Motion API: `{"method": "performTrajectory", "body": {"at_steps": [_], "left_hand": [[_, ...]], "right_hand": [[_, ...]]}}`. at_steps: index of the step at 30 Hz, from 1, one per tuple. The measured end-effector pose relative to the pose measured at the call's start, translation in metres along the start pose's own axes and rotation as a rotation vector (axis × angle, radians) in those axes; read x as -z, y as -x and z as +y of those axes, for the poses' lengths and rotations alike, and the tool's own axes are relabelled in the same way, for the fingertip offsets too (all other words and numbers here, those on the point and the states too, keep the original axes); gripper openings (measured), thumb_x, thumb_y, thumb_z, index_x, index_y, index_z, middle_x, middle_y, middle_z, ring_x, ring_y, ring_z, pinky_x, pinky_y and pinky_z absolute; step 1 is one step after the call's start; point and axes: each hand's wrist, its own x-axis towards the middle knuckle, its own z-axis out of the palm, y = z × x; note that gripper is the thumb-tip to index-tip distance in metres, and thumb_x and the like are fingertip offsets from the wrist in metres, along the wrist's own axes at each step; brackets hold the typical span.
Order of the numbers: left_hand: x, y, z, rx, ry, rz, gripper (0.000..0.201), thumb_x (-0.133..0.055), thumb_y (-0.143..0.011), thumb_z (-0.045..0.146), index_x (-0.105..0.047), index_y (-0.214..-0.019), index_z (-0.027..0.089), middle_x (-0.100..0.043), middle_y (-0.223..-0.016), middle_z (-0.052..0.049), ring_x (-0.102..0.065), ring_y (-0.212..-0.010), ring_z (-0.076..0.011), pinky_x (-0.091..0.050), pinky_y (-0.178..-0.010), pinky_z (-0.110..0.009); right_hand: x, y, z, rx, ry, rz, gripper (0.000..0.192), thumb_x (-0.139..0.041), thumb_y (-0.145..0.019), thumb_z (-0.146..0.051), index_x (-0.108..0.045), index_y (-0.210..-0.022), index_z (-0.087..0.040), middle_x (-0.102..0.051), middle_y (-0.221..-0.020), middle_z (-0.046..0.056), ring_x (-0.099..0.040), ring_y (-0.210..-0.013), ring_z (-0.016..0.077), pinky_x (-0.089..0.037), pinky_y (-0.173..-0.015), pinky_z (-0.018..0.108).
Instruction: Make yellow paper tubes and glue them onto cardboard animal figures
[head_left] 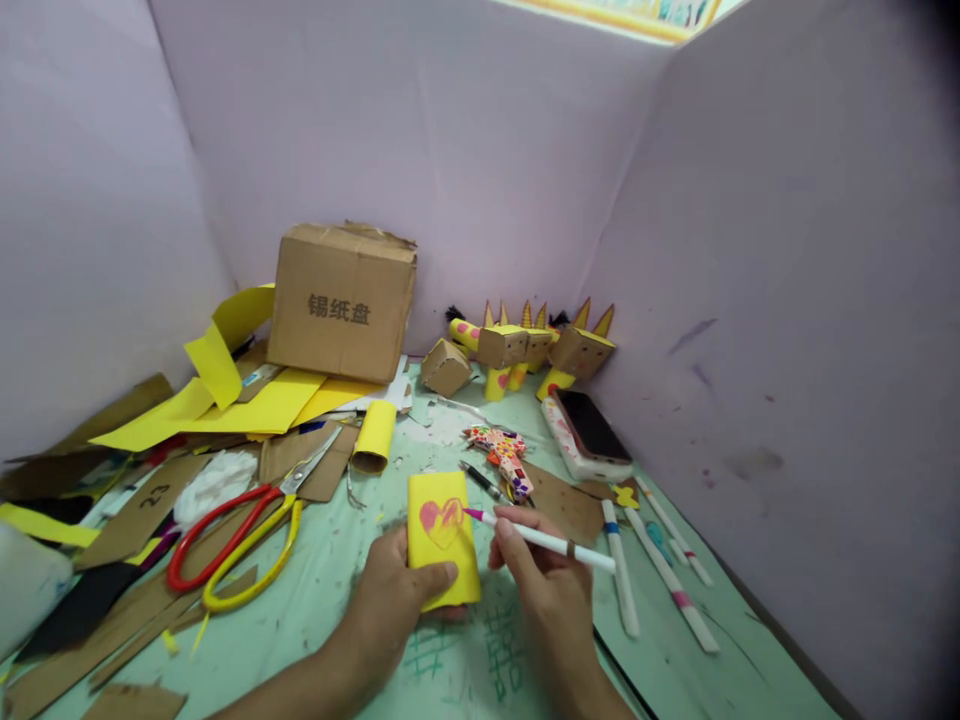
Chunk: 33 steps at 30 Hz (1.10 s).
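Low over the table, left hand (397, 600) grip clamps the yellow block (442, 540), right hand (544, 585) pinching a marker (544, 540) at its pink heart (441, 520)

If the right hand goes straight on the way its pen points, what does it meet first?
The right hand aims its marker left; the tip would first meet the pink heart on the yellow block, apparently almost touching.
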Motion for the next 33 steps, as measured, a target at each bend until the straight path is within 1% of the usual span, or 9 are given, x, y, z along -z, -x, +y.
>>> {"method": "performTrajectory", "body": {"at_steps": [2, 4, 10, 14, 16, 19, 22, 26, 33], "left_hand": [[-0.001, 0.002, 0.001, 0.007, -0.027, 0.019, 0.033, -0.068, -0.054, 0.015, -0.062, -0.086, 0.008, -0.07, -0.071, -0.009, -0.064, -0.06, -0.0227, -0.052, -0.051, -0.031], [-0.002, 0.003, 0.002, 0.005, -0.041, 0.014, 0.032, -0.069, -0.053, 0.015, -0.062, -0.084, 0.009, -0.07, -0.069, -0.008, -0.064, -0.059, -0.0228, -0.052, -0.051, -0.032], [-0.004, 0.002, 0.005, 0.029, -0.028, 0.035, 0.032, -0.067, -0.055, 0.01, -0.062, -0.086, 0.008, -0.07, -0.072, -0.01, -0.066, -0.063, -0.0247, -0.054, -0.055, -0.035], [-0.004, 0.001, 0.005, 0.044, -0.015, 0.032, 0.034, -0.068, -0.056, 0.012, -0.061, -0.089, 0.008, -0.07, -0.075, -0.01, -0.066, -0.064, -0.0241, -0.053, -0.053, -0.033], [-0.003, 0.001, 0.004, 0.046, -0.012, 0.028, 0.035, -0.068, -0.056, 0.012, -0.06, -0.09, 0.008, -0.07, -0.075, -0.01, -0.066, -0.064, -0.0238, -0.053, -0.052, -0.032], [-0.002, 0.001, 0.004, 0.036, -0.007, 0.013, 0.036, -0.068, -0.057, 0.012, -0.059, -0.092, 0.008, -0.071, -0.076, -0.01, -0.066, -0.064, -0.0225, -0.053, -0.052, -0.03], [-0.002, 0.0, 0.004, 0.029, -0.004, 0.009, 0.037, -0.069, -0.058, 0.013, -0.06, -0.093, 0.008, -0.071, -0.078, -0.01, -0.066, -0.065, -0.0226, -0.054, -0.054, -0.031], [-0.001, 0.0, 0.003, 0.037, -0.007, 0.012, 0.038, -0.07, -0.057, 0.014, -0.06, -0.093, 0.009, -0.071, -0.079, -0.011, -0.066, -0.066, -0.0232, -0.054, -0.055, -0.032], [0.002, -0.002, -0.001, 0.011, 0.005, -0.032, 0.039, -0.07, -0.059, 0.016, -0.06, -0.096, 0.008, -0.071, -0.079, -0.01, -0.065, -0.066, -0.0219, -0.054, -0.056, -0.032]], "right_hand": [[-0.002, 0.002, 0.002, 0.039, -0.002, 0.013, 0.026, -0.056, -0.079, -0.041, -0.063, -0.077, -0.016, -0.056, -0.051, -0.001, -0.053, -0.05, 0.0137, -0.044, -0.05, 0.024], [-0.002, 0.003, 0.003, 0.081, 0.022, 0.012, 0.026, -0.055, -0.081, -0.04, -0.062, -0.073, -0.017, -0.055, -0.05, -0.001, -0.052, -0.048, 0.013, -0.043, -0.049, 0.024], [0.002, 0.0, 0.003, 0.179, 0.107, 0.077, 0.022, -0.056, -0.08, -0.038, -0.063, -0.075, -0.018, -0.055, -0.054, -0.001, -0.051, -0.05, 0.0129, -0.041, -0.048, 0.024], [0.004, -0.003, -0.001, 0.17, 0.11, 0.113, 0.022, -0.058, -0.078, -0.038, -0.062, -0.074, -0.017, -0.054, -0.053, -0.002, -0.05, -0.05, 0.0127, -0.04, -0.049, 0.024], [0.003, -0.002, -0.004, 0.142, 0.069, 0.088, 0.023, -0.057, -0.078, -0.04, -0.061, -0.075, -0.017, -0.054, -0.053, -0.002, -0.05, -0.05, 0.0126, -0.039, -0.049, 0.024], [0.003, 0.0, -0.006, 0.119, 0.02, 0.002, 0.027, -0.052, -0.082, -0.042, -0.061, -0.076, -0.017, -0.054, -0.056, -0.001, -0.05, -0.053, 0.013, -0.039, -0.05, 0.025], [0.006, 0.001, -0.006, 0.109, 0.07, -0.05, 0.029, -0.049, -0.084, -0.042, -0.061, -0.078, -0.017, -0.056, -0.06, 0.0, -0.053, -0.058, 0.0139, -0.04, -0.054, 0.025], [0.009, 0.0, -0.003, 0.118, 0.097, -0.046, 0.025, -0.049, -0.086, -0.039, -0.061, -0.081, -0.017, -0.057, -0.062, 0.0, -0.054, -0.059, 0.014, -0.041, -0.054, 0.025], [0.005, -0.001, 0.0, 0.221, 0.087, 0.003, 0.024, -0.05, -0.084, -0.036, -0.06, -0.072, -0.017, -0.056, -0.057, -0.001, -0.053, -0.054, 0.0127, -0.04, -0.05, 0.023]]}}
